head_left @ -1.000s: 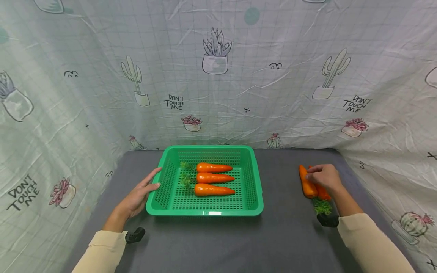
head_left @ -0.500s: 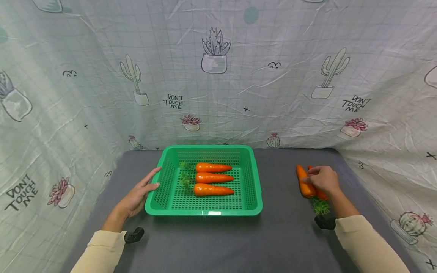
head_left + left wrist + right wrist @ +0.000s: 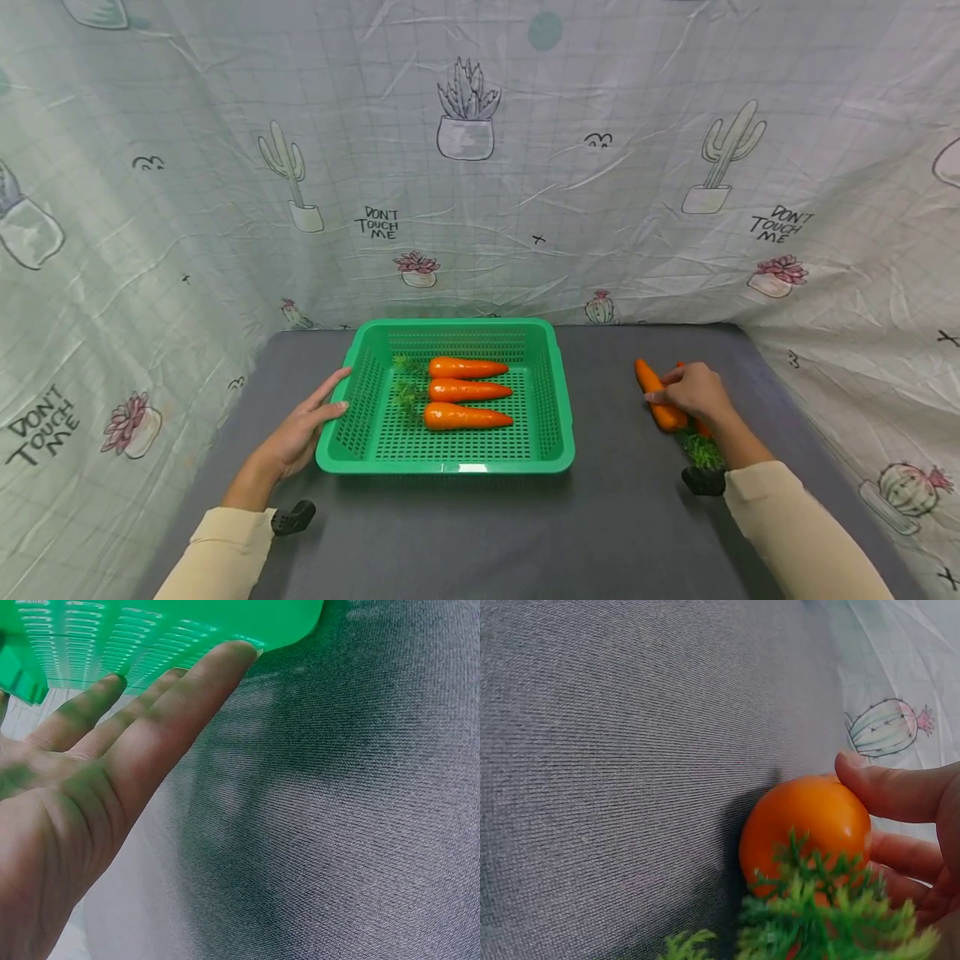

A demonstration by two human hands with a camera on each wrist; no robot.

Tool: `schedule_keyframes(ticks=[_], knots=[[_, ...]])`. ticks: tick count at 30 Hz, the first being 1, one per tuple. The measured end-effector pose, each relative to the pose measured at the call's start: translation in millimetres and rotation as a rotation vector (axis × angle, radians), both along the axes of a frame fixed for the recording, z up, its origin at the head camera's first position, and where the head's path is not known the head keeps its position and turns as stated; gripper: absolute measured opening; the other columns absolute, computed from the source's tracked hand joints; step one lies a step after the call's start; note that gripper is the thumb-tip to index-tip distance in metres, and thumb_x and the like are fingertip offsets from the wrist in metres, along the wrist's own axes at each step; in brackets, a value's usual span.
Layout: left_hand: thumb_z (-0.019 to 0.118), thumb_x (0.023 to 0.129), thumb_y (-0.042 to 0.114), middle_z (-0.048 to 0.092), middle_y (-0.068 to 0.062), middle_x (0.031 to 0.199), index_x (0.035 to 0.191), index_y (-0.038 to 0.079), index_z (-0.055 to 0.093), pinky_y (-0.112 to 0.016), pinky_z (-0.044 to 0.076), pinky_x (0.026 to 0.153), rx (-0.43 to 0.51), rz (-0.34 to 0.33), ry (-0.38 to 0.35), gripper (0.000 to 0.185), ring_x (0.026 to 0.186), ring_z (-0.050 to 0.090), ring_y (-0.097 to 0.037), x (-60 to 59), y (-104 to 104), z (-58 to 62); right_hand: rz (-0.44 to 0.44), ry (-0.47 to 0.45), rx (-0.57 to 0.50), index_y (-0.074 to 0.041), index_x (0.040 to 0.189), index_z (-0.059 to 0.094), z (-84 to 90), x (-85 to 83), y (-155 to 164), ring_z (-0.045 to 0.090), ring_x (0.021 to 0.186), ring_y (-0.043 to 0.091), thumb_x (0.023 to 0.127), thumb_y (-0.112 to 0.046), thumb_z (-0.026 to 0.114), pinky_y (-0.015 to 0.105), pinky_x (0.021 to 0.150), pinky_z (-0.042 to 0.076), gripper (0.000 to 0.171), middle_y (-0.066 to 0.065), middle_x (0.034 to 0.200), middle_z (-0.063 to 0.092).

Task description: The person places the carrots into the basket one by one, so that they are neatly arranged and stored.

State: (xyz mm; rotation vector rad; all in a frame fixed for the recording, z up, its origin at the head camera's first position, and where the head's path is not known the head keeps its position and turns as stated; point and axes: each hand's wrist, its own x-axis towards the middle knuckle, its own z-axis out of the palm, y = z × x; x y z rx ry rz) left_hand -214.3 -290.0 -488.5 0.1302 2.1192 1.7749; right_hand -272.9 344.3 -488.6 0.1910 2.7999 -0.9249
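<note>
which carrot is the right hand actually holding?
The right hand grips the carrot on the grey cloth right of the green basket, the left of the two there. The other lies mostly hidden behind the hand; three more lie inside the basket.

Grey fabric-covered counter (image 3: 615,525), crumpled pale gridded backdrop cloth (image 3: 600,100) on three sides, printed with potted cacti, succulents, "DON'T TOUCH ME", soft even light

Glossy, smooth orange plastic carrot (image 3: 654,396) with bristly green plastic leaves (image 3: 817,915). Shiny green perforated plastic basket (image 3: 558,417). Matt grey woven cloth on the table (image 3: 622,517). Wrinkled printed fabric backdrop (image 3: 600,167).
</note>
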Motion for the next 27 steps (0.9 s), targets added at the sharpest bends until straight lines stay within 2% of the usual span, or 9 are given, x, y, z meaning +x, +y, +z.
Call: schedule_keyframes(ticks=[5, 11, 14, 17, 20, 21, 23, 25, 27], knots=[[0.048, 0.111, 0.034, -0.023, -0.008, 0.174, 0.169, 0.037, 0.005, -0.028, 0.049, 0.101, 0.005, 0.002, -0.008, 0.072, 0.16, 0.001, -0.049, 0.4, -0.4, -0.9, -0.004, -0.003, -0.015, 0.003, 0.123, 0.075, 0.0, -1.8, -1.0, 0.067, 0.097, 0.036, 0.085, -0.028, 0.086, 0.037, 0.07, 0.058, 0.05, 0.036, 0.135, 0.061], [0.048, 0.112, 0.032, -0.017, -0.013, 0.175, 0.169, 0.035, 0.005, -0.029, 0.057, 0.093, 0.048, -0.009, -0.017, 0.072, 0.141, 0.05, -0.027, 0.4, 0.4, -1.2, -0.017, -0.019, -0.028, -0.001, 0.115, 0.079, 0.1, -2.5, -2.3, 0.066, 0.09, 0.031, 0.081, -0.026, 0.086, 0.036, 0.067, 0.057, 0.042, 0.033, 0.131, 0.063], [0.048, 0.111, 0.032, -0.007, -0.017, 0.175, 0.169, 0.037, 0.006, -0.039, 0.058, 0.098, 0.044, -0.004, -0.029, 0.072, 0.132, 0.059, -0.023, 0.4, 0.6, 0.1, -0.016, -0.019, -0.046, -0.002, 0.112, 0.08, 2.4, -2.6, -4.0, 0.066, 0.092, 0.032, 0.079, -0.025, 0.087, 0.036, 0.07, 0.058, 0.041, 0.033, 0.132, 0.063], [0.048, 0.112, 0.033, -0.014, -0.013, 0.175, 0.169, 0.038, 0.004, -0.057, 0.04, 0.119, 0.03, -0.007, -0.029, 0.072, 0.157, 0.028, -0.039, 0.4, 0.2, 0.5, 0.003, -0.017, -0.069, -0.002, 0.113, 0.08, 5.7, -2.6, -5.7, 0.066, 0.1, 0.035, 0.08, -0.026, 0.088, 0.036, 0.073, 0.058, 0.041, 0.033, 0.136, 0.061], [0.048, 0.112, 0.033, -0.02, -0.009, 0.175, 0.169, 0.037, 0.005, -0.07, 0.019, 0.124, 0.024, -0.008, -0.023, 0.072, 0.161, -0.005, -0.047, 0.2, 0.4, 0.0, 0.009, -0.025, -0.107, -0.001, 0.116, 0.079, 10.7, -1.3, -7.9, 0.065, 0.106, 0.037, 0.081, -0.025, 0.088, 0.036, 0.077, 0.058, 0.043, 0.032, 0.139, 0.06], [0.048, 0.112, 0.034, -0.021, -0.008, 0.175, 0.169, 0.037, 0.005, -0.069, 0.02, 0.124, 0.021, -0.008, -0.021, 0.072, 0.161, -0.003, -0.046, -0.1, 0.4, -0.4, 0.016, -0.03, -0.118, -0.001, 0.117, 0.079, 12.1, -0.9, -8.4, 0.065, 0.107, 0.038, 0.081, -0.025, 0.088, 0.036, 0.078, 0.058, 0.044, 0.033, 0.139, 0.06], [0.048, 0.112, 0.034, -0.013, -0.012, 0.176, 0.169, 0.039, 0.005, -0.061, 0.036, 0.12, 0.03, -0.004, -0.029, 0.071, 0.158, 0.025, -0.042, -0.8, 0.2, -0.9, 0.02, -0.038, -0.141, 0.0, 0.12, 0.077, 15.9, 0.7, -10.1, 0.065, 0.109, 0.038, 0.082, -0.024, 0.088, 0.036, 0.079, 0.059, 0.047, 0.033, 0.139, 0.06], [0.048, 0.112, 0.032, -0.006, -0.016, 0.176, 0.169, 0.039, 0.005, -0.049, 0.052, 0.107, 0.048, -0.003, -0.037, 0.071, 0.141, 0.052, -0.031, -1.4, -0.2, -1.2, 0.025, -0.044, -0.155, 0.001, 0.122, 0.076, 19.1, 2.0, -12.0, 0.065, 0.109, 0.037, 0.082, -0.024, 0.088, 0.037, 0.079, 0.059, 0.048, 0.033, 0.141, 0.058], [0.048, 0.112, 0.031, -0.002, -0.017, 0.175, 0.169, 0.039, 0.005, -0.039, 0.059, 0.095, 0.07, -0.001, -0.05, 0.072, 0.125, 0.064, -0.018, -1.6, -0.7, -1.3, 0.031, -0.049, -0.166, 0.001, 0.122, 0.076, 22.2, 3.0, -14.3, 0.066, 0.107, 0.036, 0.082, -0.023, 0.087, 0.037, 0.079, 0.06, 0.047, 0.033, 0.141, 0.059]])
